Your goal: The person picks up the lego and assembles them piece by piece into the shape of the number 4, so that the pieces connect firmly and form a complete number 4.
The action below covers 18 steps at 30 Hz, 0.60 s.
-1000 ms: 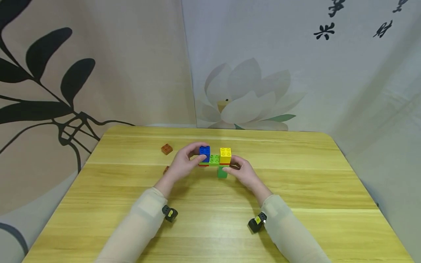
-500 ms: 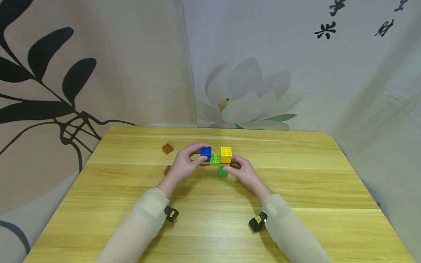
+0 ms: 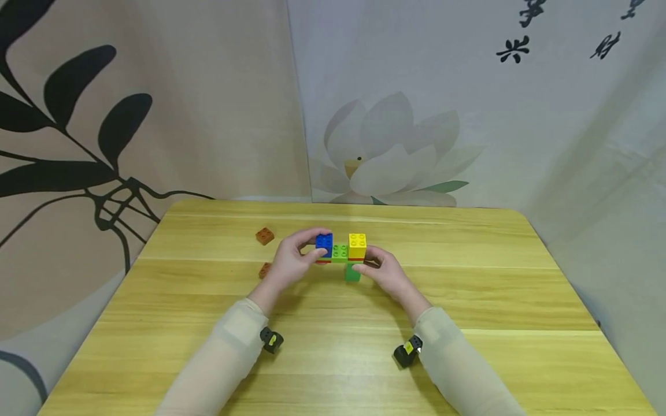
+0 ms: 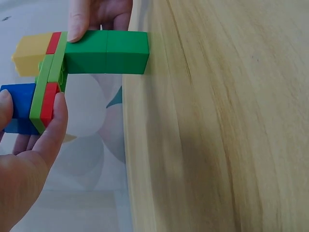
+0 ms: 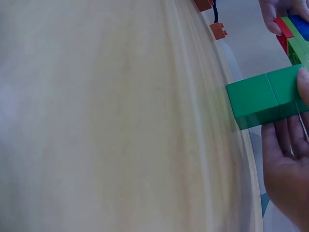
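Both hands hold one assembly of toy building bricks. My left hand (image 3: 291,257) pinches its left end, the thumb on the blue brick (image 3: 324,245) and a finger under the red piece (image 4: 49,102) below it. A light green plate (image 3: 340,252) with bare studs in its middle joins the two ends. At the right end a yellow brick (image 3: 356,245) sits above another thin red piece (image 4: 53,43). Two stacked dark green bricks (image 4: 106,52) reach down beneath that end. My right hand (image 3: 387,271) grips these green bricks between thumb and fingers.
Two loose orange-brown bricks lie left of the assembly: a farther brick (image 3: 265,236) and a nearer brick (image 3: 265,270), partly hidden by the left wrist. The wooden table (image 3: 343,370) ends at a printed cloth backdrop (image 3: 234,115). A small black camera sits on each wrist.
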Tool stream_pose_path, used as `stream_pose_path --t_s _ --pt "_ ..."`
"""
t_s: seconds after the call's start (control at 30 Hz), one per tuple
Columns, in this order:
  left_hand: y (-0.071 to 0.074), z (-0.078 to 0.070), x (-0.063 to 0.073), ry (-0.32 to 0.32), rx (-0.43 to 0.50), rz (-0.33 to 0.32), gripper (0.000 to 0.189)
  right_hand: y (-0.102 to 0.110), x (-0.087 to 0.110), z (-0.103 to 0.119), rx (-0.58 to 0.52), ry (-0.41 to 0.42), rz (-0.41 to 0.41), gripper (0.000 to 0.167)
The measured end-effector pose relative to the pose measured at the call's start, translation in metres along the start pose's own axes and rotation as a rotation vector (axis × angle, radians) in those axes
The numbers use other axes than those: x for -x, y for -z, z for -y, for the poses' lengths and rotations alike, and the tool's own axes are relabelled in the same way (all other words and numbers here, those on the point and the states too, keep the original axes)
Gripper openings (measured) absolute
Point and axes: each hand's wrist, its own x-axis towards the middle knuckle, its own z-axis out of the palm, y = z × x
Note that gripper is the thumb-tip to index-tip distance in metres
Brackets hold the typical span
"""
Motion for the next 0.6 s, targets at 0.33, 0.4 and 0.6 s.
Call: stream_pose_path --t_s 0.33,0.4,0.6 --pt "0.004 0.005 0.001 -0.003 0.014 0.055 0.038 0.0 0.0 -0.001 0.007 -0.006 0.001 0.042" --pt "0.006 0.004 0.001 0.021 0.003 0.065 0.04 0.0 -0.001 -0.001 0.006 -0.003 0.002 0.042" --pt "0.015 -0.004 0.003 0.104 -0.015 0.061 0.041 0.001 -0.002 -0.002 -0.003 0.001 0.004 0.041"
